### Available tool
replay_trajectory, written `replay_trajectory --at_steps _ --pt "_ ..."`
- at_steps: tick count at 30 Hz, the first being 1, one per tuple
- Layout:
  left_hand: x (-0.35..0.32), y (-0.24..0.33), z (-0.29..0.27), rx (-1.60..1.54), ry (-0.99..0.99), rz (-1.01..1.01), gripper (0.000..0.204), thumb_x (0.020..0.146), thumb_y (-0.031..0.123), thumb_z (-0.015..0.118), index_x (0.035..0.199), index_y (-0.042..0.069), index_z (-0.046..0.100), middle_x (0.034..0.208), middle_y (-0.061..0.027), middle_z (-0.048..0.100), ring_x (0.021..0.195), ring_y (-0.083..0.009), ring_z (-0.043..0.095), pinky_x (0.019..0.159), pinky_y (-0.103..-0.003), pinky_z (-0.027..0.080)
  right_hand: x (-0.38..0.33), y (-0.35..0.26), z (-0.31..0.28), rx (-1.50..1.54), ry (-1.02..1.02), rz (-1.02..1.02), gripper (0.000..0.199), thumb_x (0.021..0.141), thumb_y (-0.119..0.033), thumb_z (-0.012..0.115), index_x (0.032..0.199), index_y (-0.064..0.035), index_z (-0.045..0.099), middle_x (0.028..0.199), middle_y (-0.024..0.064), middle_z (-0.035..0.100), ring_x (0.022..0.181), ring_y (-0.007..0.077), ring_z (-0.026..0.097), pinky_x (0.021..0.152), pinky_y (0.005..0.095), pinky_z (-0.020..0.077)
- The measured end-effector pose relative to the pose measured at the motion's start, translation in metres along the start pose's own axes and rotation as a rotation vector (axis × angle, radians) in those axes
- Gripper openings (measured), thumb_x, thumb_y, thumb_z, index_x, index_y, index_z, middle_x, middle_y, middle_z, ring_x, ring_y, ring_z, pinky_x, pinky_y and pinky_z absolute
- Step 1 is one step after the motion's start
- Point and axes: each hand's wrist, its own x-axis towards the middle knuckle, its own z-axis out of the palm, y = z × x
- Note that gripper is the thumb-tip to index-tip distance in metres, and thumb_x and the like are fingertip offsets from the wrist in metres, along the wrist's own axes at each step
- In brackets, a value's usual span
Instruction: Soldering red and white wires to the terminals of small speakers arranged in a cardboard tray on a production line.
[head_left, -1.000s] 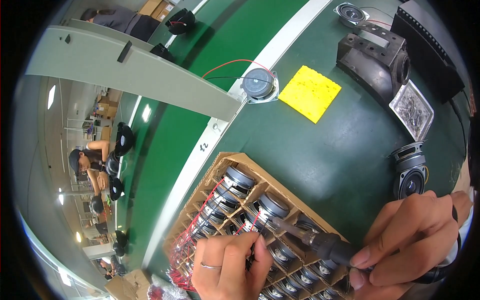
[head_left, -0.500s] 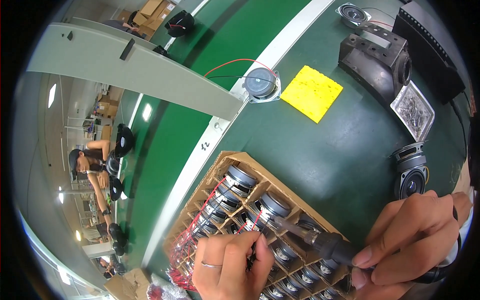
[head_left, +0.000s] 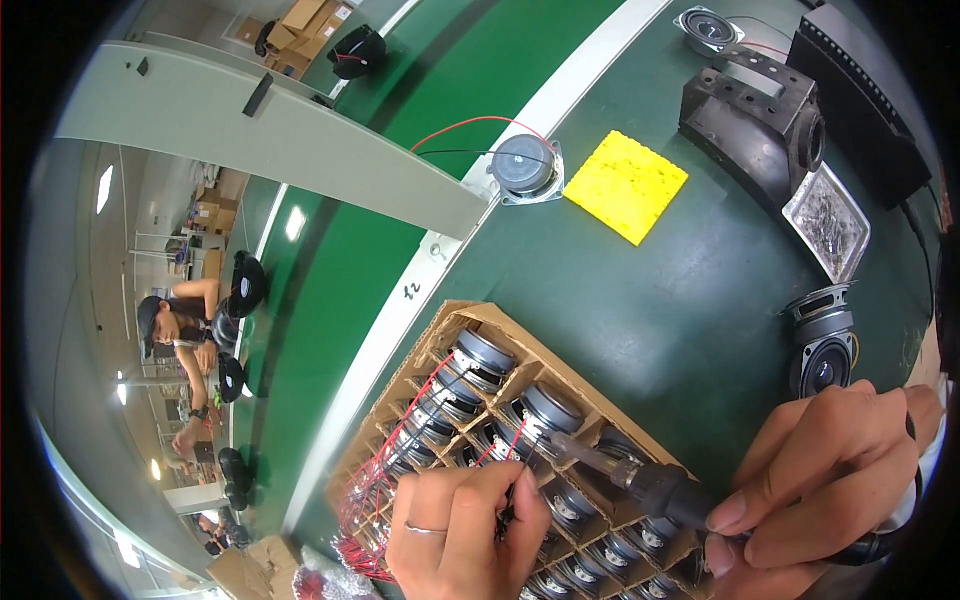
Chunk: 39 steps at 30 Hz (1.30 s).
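Nearest us, at 6 o'clock, our left hand [head_left: 462,530] pinches thin red wires [head_left: 505,445] over a brown cardboard divider tray [head_left: 500,322] of small round speaker drivers [head_left: 548,408]. At 4 o'clock our right hand [head_left: 825,480] grips a black-handled soldering iron [head_left: 640,482], its tip meeting those wires. Farther, at 1 o'clock, lie a yellow square sponge [head_left: 626,185] and a black plastic speaker housing [head_left: 755,125].

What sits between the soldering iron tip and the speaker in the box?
Nothing visible. The right hand holds the iron with its tip at the speaker in the box. The left hand pinches a red wire beside it, not across it.
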Motion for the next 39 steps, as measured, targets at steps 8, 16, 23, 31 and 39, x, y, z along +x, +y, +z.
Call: replay_trajectory --at_steps 8,16,23,31,39 --pt "0.000 0.000 0.000 -0.001 0.002 0.004 0.020 0.078 -0.005 0.077 0.094 0.004 0.069 0.084 -0.0082 0.064 0.072 -0.0227 0.059 0.067 -0.033 0.049 -0.008 0.006 0.003 0.117 0.029 0.093 0.009 0.099 -0.002 0.059 0.091 0.0029 0.057 0.076 0.0026 0.065 0.060 0.0011 0.053 0.052 0.0154 0.0384" --pt "0.000 -0.002 0.001 -0.018 0.006 0.004 0.020 0.078 -0.005 0.077 0.094 0.003 0.069 0.084 -0.0083 0.064 0.072 -0.0221 0.059 0.066 -0.032 0.049 -0.013 0.012 -0.002 -0.108 0.035 0.120 0.007 0.095 -0.001 0.064 0.091 0.0006 0.058 0.076 0.0006 0.066 0.060 0.0016 0.055 0.053 0.0161 0.0415" --pt "-0.001 -0.001 0.001 -0.024 0.006 0.007 0.019 0.079 -0.005 0.077 0.095 0.003 0.068 0.085 -0.0088 0.064 0.072 -0.0223 0.059 0.067 -0.032 0.049 -0.006 0.009 0.004 -0.088 0.112 -0.028 0.010 0.089 0.002 0.069 0.085 -0.0008 0.060 0.074 -0.0006 0.064 0.058 0.0014 0.053 0.052 0.0159 0.0389" --pt "-0.001 -0.002 -0.001 -0.034 -0.006 0.006 0.020 0.080 -0.005 0.077 0.096 0.003 0.068 0.085 -0.0098 0.064 0.072 -0.0237 0.060 0.067 -0.033 0.050 -0.012 0.028 0.000 0.274 -0.051 0.204 0.013 0.088 0.005 0.065 0.079 -0.0013 0.060 0.073 0.0001 0.062 0.055 0.0011 0.046 0.049 0.0160 0.0326" --pt "-0.001 -0.001 0.001 -0.042 0.003 0.004 0.020 0.079 -0.005 0.077 0.095 0.002 0.068 0.085 -0.0098 0.064 0.072 -0.0238 0.060 0.066 -0.033 0.049 0.000 0.040 0.015 2.085 -0.385 0.347 0.023 0.105 -0.003 0.050 0.083 -0.0093 0.055 0.075 0.0021 0.062 0.055 0.0017 0.046 0.048 0.0142 0.0333"
